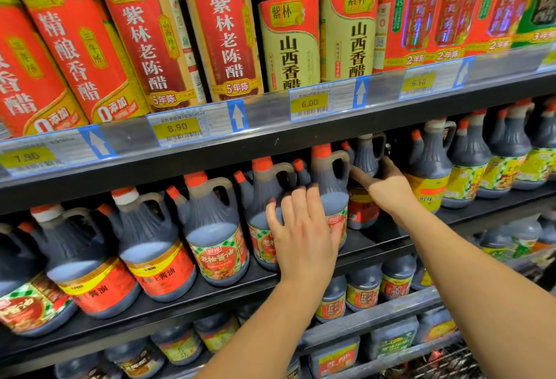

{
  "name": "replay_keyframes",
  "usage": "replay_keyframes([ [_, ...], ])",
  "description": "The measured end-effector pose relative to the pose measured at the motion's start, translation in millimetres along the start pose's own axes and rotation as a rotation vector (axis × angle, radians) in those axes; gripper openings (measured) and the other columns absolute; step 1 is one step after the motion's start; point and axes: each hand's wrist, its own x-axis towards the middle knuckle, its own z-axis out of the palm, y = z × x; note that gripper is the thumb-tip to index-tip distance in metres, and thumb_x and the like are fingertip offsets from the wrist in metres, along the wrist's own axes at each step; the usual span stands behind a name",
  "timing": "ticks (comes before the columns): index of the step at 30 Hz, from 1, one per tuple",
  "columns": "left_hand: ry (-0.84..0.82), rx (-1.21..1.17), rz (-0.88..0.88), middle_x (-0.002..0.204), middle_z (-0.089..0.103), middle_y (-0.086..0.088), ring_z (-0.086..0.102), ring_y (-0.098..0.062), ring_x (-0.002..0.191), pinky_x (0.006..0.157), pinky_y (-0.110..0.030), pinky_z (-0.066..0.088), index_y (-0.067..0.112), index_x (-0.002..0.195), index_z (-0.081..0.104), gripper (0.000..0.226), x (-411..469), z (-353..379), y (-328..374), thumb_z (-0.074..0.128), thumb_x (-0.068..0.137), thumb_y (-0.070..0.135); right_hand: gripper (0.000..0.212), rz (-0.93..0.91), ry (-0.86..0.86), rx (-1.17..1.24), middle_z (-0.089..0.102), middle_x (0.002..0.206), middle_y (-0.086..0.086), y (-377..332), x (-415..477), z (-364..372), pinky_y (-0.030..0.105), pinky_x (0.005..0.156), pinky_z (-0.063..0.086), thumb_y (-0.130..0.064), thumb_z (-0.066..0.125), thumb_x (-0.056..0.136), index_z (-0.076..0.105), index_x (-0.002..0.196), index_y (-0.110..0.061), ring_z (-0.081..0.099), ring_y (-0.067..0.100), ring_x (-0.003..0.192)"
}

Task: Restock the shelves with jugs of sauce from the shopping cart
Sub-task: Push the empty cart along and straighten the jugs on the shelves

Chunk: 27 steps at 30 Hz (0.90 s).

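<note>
Dark jugs of sauce with orange caps fill the middle shelf. My left hand lies with fairly straight fingers against the front of a checked-label jug, partly covering its neighbour. My right hand reaches deeper into the shelf. Its thumb and fingers spread around the shoulder of a rear jug with a red label, just right of the one my left hand touches. Its fingertips are hidden behind that jug.
Tall vinegar bottles stand on the upper shelf above price tags. More jugs line the shelf to the right, and smaller ones sit below. Wire mesh, maybe the cart, shows at bottom right.
</note>
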Motion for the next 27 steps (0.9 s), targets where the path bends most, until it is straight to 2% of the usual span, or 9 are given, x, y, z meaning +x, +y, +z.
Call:
replay_keyframes([
  [3, 0.004, -0.002, 0.008, 0.116, 0.055, -0.004, 0.053, -0.025, 0.105, 0.106, -0.049, 0.023, 0.012, 0.126, 0.053, 0.072, -1, 0, -1, 0.074, 0.072, 0.055, 0.055, -0.008, 0.014, -0.024, 0.062, 0.114, -0.001, -5, -6, -2, 0.028, 0.089, 0.042, -0.033, 0.076, 0.08, 0.053, 0.127, -0.016, 0.058, 0.014, 0.105],
  [7, -0.001, -0.004, 0.014, 0.117, 0.055, -0.004, 0.05, -0.024, 0.106, 0.106, -0.048, 0.024, 0.012, 0.126, 0.052, 0.074, -1, 0, -2, 0.075, 0.071, 0.055, 0.048, -0.009, 0.021, -0.076, 0.063, 0.111, -0.002, -7, -12, -7, 0.028, 0.086, 0.043, -0.037, 0.077, 0.079, 0.054, 0.119, -0.02, 0.059, 0.015, 0.103],
  [13, 0.001, 0.0, 0.016, 0.119, 0.056, -0.005, 0.051, -0.025, 0.108, 0.107, -0.048, 0.023, 0.011, 0.127, 0.053, 0.074, -2, 0, -2, 0.075, 0.071, 0.054, 0.051, -0.013, 0.028, -0.125, 0.061, 0.106, -0.003, -9, -20, -12, 0.027, 0.081, 0.039, -0.038, 0.075, 0.082, 0.053, 0.122, -0.015, 0.056, 0.015, 0.096],
  [17, -0.012, 0.008, 0.013, 0.119, 0.056, -0.005, 0.051, -0.025, 0.108, 0.107, -0.049, 0.023, 0.011, 0.128, 0.053, 0.075, -2, -1, -1, 0.076, 0.07, 0.053, 0.061, -0.004, 0.017, -0.141, 0.064, 0.111, 0.0, -7, -24, -16, 0.03, 0.083, 0.043, -0.044, 0.075, 0.079, 0.051, 0.127, -0.014, 0.059, 0.019, 0.103],
  [24, -0.02, 0.006, 0.015, 0.119, 0.056, -0.006, 0.052, -0.026, 0.108, 0.107, -0.049, 0.024, 0.011, 0.128, 0.054, 0.076, -3, -1, -2, 0.078, 0.069, 0.052, 0.081, 0.001, 0.016, -0.178, 0.059, 0.121, 0.003, -7, -29, -21, 0.03, 0.085, 0.039, -0.048, 0.073, 0.08, 0.04, 0.141, -0.006, 0.054, 0.021, 0.111],
  [27, -0.013, 0.003, 0.015, 0.119, 0.056, -0.006, 0.051, -0.025, 0.108, 0.107, -0.049, 0.024, 0.011, 0.128, 0.054, 0.075, -3, -1, -2, 0.078, 0.069, 0.052, 0.08, 0.005, 0.014, -0.194, 0.059, 0.12, 0.002, -9, -31, -22, 0.032, 0.086, 0.041, -0.049, 0.073, 0.079, 0.041, 0.139, -0.008, 0.054, 0.019, 0.107],
])
